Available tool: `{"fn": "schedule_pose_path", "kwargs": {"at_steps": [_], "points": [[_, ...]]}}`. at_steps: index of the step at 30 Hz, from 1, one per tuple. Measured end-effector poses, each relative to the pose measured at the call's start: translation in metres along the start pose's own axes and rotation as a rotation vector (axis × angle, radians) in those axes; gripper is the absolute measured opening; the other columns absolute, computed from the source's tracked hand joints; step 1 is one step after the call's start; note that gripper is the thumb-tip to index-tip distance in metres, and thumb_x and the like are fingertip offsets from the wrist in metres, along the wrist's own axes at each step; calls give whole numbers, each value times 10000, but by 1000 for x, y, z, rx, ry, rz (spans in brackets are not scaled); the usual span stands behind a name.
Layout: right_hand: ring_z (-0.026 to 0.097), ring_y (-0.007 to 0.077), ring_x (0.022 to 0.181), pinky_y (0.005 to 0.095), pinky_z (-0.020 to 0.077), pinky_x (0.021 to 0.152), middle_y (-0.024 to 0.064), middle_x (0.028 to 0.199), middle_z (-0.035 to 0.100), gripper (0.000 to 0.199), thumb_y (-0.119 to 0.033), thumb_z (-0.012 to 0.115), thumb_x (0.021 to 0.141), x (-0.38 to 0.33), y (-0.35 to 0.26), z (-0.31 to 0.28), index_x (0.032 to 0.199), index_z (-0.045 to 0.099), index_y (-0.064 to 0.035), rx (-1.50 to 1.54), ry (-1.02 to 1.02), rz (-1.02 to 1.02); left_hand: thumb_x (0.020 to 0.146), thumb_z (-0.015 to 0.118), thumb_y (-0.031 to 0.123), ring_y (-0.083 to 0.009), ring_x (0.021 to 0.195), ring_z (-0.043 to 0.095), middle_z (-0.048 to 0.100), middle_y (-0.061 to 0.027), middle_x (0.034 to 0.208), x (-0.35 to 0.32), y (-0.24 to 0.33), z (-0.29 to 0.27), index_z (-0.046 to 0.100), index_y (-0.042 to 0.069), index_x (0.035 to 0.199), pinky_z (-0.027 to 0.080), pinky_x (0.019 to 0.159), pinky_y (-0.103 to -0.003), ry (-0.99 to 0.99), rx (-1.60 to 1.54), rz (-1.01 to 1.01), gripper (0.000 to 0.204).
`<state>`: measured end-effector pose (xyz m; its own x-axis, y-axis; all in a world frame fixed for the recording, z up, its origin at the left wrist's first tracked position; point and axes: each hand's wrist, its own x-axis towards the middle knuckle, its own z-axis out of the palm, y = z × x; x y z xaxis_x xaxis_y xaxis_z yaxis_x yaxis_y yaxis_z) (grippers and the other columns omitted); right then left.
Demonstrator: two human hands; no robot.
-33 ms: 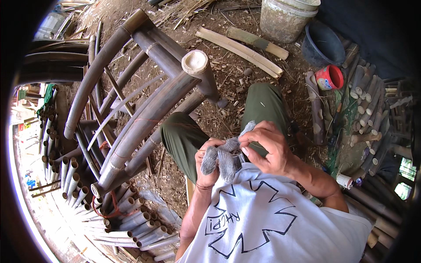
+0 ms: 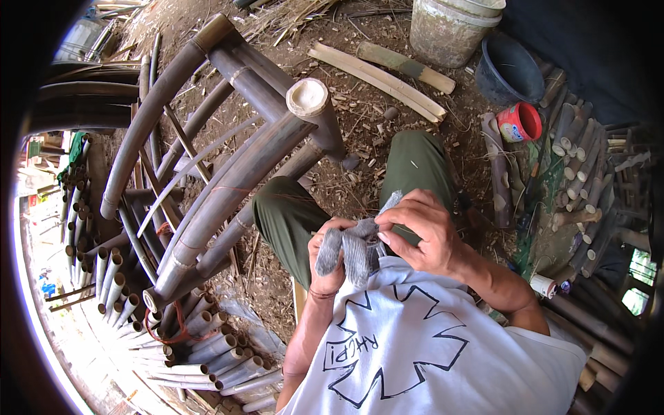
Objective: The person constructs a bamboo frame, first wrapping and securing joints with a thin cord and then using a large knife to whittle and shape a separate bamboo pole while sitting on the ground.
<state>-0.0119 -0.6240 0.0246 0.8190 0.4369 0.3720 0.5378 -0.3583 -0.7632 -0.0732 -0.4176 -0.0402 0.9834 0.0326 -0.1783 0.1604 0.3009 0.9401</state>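
A grey knitted work glove (image 2: 358, 254), darkened with dirt in places, is bunched up in front of my white shirt, between my hands. Its limp fingers hang toward my belly. My left hand (image 2: 326, 270) is closed round its left side, with the thumb hidden behind the cloth. My right hand (image 2: 423, 235) pinches the glove's other side between thumb and curled fingers. Both olive-green trouser knees (image 2: 418, 164) are bent beyond the hands.
A dark bamboo frame (image 2: 238, 166) stands close at my left, above stacked bamboo tubes (image 2: 214, 349). Split bamboo pieces (image 2: 380, 81) lie ahead on the chip-strewn ground. Buckets (image 2: 453, 31), a dark basin (image 2: 510, 69), a red tub (image 2: 520, 122) and more poles (image 2: 577, 162) stand right.
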Motion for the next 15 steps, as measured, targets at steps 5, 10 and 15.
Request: {"fn": "schedule_pose_path", "kwargs": {"at_steps": [5, 10, 15], "points": [[609, 224, 849, 401, 461, 823, 16, 895, 675, 198, -225, 809, 793, 3, 0, 4, 916, 713, -103, -136, -54, -65, 923, 635, 210, -143, 911, 647, 693, -67, 1024, -5, -6, 7, 640, -31, 1133, 520, 848, -286, 65, -213, -116, 319], [609, 253, 829, 405, 468, 813, 50, 837, 664, 158, -185, 791, 801, 3, 8, 14, 868, 698, -77, -5, -122, 20, 930, 549, 55, -117, 883, 647, 704, -48, 1008, -9, -15, 12, 648, -26, 1141, 525, 820, -280, 105, -351, -130, 247], [553, 306, 742, 394, 441, 693, 91, 749, 564, 114, -74, 689, 760, 16, 46, 5, 784, 578, -66, 27, -172, 65, 936, 577, 54, -107, 874, 646, 710, -42, 1014, -11, -15, 6, 658, -25, 1138, 522, 819, -273, 38, -224, -256, 232]]}}
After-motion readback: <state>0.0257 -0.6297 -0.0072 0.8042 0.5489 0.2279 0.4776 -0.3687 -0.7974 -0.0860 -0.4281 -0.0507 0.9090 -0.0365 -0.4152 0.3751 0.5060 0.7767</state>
